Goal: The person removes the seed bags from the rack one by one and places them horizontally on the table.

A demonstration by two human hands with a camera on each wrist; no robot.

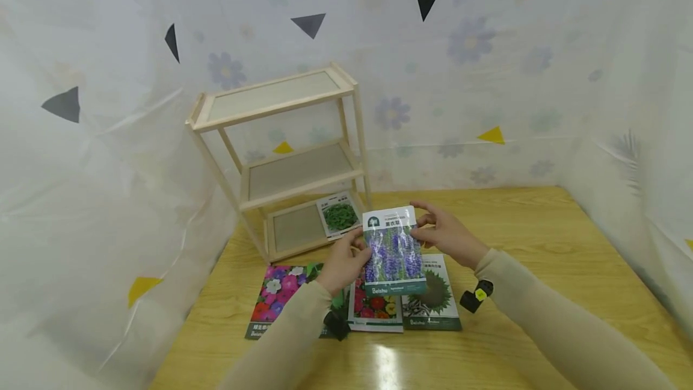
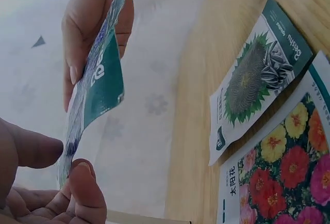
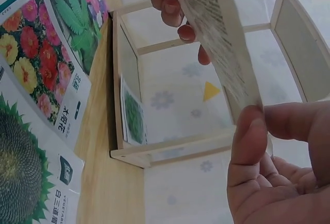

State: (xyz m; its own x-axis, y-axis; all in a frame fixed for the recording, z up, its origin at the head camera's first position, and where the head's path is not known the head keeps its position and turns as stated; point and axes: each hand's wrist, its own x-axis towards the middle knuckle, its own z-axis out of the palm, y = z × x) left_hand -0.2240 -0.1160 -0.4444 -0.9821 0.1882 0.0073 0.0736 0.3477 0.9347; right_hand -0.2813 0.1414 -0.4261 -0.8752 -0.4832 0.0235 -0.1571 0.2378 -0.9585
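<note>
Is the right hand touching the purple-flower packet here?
Touching: the right wrist view shows the right hand pinching the purple-flower packet by its edge.

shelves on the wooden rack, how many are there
3: the top shelf, the middle shelf below it, and the bottom shelf, partly covered by a green-leaf packet. None seems fully hidden.

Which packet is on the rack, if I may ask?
The leafy green packet, on the bottom shelf; left hand and right hand hold the purple-flowered one, others lie on the table.
</note>
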